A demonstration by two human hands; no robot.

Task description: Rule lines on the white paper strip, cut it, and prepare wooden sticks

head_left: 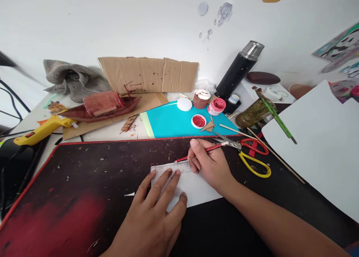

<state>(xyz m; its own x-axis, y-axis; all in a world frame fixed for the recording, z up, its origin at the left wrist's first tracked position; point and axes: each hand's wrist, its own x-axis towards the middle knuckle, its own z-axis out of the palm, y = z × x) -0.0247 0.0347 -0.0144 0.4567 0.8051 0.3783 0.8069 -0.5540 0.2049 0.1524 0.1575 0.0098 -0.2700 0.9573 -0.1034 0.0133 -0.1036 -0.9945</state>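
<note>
My left hand [155, 212] lies with its fingers spread on a clear ruler [183, 167], pressing it against a white sheet of paper [198, 193]. The ruler runs along the sheet's far edge. In my right hand [211, 165] is a red and black pencil [214, 147], pinched between thumb and fingers. Its tip rests at the ruler's upper edge, close to the paper's border. Just right of the pencil's back end lie open scissors [254, 156] with one red and one yellow handle. A small white scrap [129, 194] sits left of the paper.
A brown model boat [102, 107] and a yellow glue gun [42, 130] stand at the left. Behind the dark mat [92, 163] are paint jars [217, 106] on a blue sheet [168, 120]. A black thermos [238, 70] leans at the back; a wooden stick [276, 155] and white sheet [316, 145] lie right.
</note>
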